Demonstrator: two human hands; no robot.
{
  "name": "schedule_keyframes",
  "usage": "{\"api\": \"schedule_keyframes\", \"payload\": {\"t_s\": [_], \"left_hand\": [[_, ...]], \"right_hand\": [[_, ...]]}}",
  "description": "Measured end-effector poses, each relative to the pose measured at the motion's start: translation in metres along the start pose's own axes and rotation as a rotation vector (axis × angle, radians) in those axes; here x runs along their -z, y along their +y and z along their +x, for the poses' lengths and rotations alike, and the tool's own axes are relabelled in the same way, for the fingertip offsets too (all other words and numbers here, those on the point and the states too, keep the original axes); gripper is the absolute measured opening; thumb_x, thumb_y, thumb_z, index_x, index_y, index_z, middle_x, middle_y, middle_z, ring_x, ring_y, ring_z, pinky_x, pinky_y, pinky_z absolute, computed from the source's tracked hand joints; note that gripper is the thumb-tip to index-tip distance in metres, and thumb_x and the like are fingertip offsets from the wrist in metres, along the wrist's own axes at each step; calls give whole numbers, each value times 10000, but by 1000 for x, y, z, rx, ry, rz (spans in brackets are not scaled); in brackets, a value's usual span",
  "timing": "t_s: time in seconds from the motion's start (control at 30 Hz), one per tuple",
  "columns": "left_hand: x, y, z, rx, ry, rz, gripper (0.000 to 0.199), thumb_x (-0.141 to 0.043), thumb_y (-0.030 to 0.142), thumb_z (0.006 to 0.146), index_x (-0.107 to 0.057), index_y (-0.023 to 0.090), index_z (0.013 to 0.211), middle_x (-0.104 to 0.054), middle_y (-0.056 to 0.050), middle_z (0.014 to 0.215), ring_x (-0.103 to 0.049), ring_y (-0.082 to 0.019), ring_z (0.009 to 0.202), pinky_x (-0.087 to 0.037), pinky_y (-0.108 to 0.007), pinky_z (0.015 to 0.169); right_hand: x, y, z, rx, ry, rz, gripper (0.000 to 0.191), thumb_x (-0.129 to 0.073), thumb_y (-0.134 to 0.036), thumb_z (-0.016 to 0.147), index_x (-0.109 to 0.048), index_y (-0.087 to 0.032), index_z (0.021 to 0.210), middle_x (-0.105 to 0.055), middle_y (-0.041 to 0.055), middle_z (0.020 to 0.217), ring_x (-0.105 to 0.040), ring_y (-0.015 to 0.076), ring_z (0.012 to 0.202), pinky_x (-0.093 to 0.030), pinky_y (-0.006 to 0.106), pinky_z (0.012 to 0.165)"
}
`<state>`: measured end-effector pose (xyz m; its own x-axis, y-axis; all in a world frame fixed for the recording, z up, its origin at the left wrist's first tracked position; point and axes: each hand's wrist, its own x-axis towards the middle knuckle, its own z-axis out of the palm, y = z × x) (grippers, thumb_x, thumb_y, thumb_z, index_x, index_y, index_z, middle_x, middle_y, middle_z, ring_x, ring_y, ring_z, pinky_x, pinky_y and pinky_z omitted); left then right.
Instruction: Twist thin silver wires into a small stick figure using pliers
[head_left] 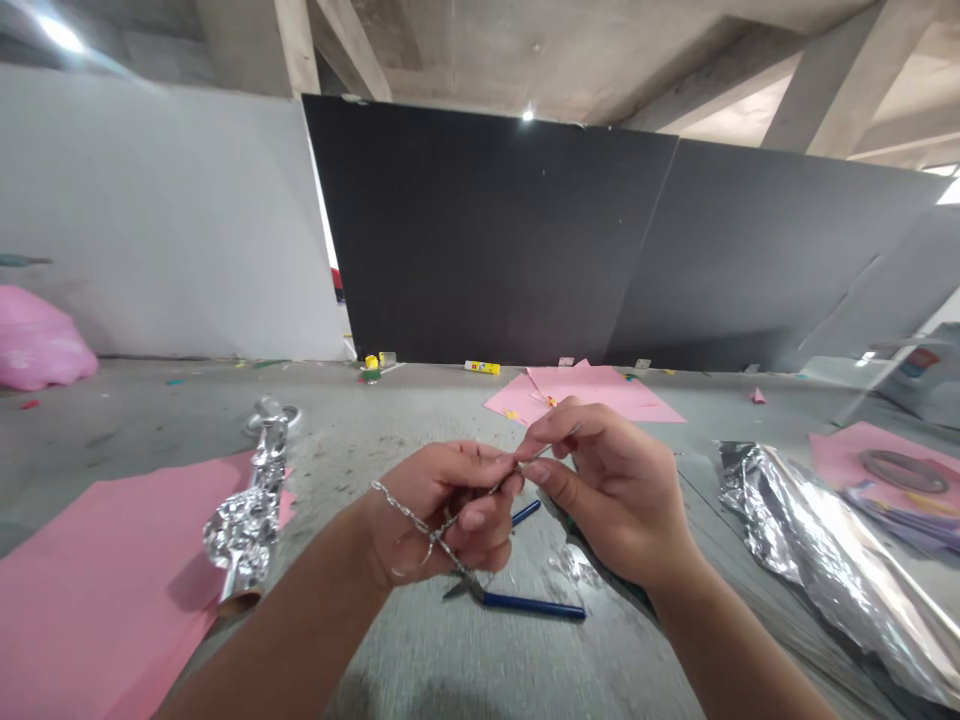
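Pinched between the fingertips of my left hand [457, 500] is a thin twisted silvery strand [405, 512], which looks like wire or rolled foil. Part of it crosses my left palm and wrist, and one length hangs below the hand. My right hand [611, 490] grips the strand's upper end between thumb and fingers, close against the left fingertips. Under the hands lie blue-handled pliers [532, 606], partly covered by my left hand. The strand's exact course between the fingers is hidden.
Left, a foil-wrapped tube [259, 500] lies by pink paper [112, 560]. Crumpled foil [817, 540] and a tape roll [904, 470] are at right. Farther back are a yellow glue stick [482, 368] and more pink sheets [600, 390]. A black panel [495, 240] stands behind.
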<state>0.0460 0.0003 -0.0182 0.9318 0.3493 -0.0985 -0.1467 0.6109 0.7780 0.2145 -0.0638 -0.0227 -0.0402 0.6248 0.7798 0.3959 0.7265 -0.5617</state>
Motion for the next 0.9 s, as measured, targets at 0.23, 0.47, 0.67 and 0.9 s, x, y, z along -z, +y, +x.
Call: {"api": "schedule_keyframes", "payload": {"t_s": [0.23,0.47,0.67,0.9], "left_hand": [[-1,2,-5,89,-55,-42,181,-549,275,814,-589,156,684,-394,60,412,-241,-59,349,-244,-241,466],[-2,3,-3,48,-56,5,186,-572,295,820,-578,162,689,-403,60,416,-264,-63,359,-255,-244,477],[-5,-1,1,-254,144,275,340,-648,395,851,-538,157,634,-476,31,512,-368,-74,478,-298,-239,515],[-7,0,1,-504,343,853,287,-595,376,900,-574,164,708,-568,11,650,-451,-98,585,-357,-239,560]], "right_hand": [[-4,-9,-4,-34,-46,184,290,-607,-93,896,-568,-290,1106,-726,-8,914,-622,110,592,-461,271,470],[-4,-4,-5,-10,6,48,394,-633,-108,883,-571,-331,1201,-698,-24,868,-538,92,509,-462,281,464],[-15,-6,-6,22,212,-50,492,-635,-67,856,-543,-338,1256,-702,-24,892,-581,114,549,-482,305,489],[-17,-7,0,-135,296,79,365,-668,-105,813,-544,-261,1118,-673,-25,759,-605,140,603,-446,298,489]]}}
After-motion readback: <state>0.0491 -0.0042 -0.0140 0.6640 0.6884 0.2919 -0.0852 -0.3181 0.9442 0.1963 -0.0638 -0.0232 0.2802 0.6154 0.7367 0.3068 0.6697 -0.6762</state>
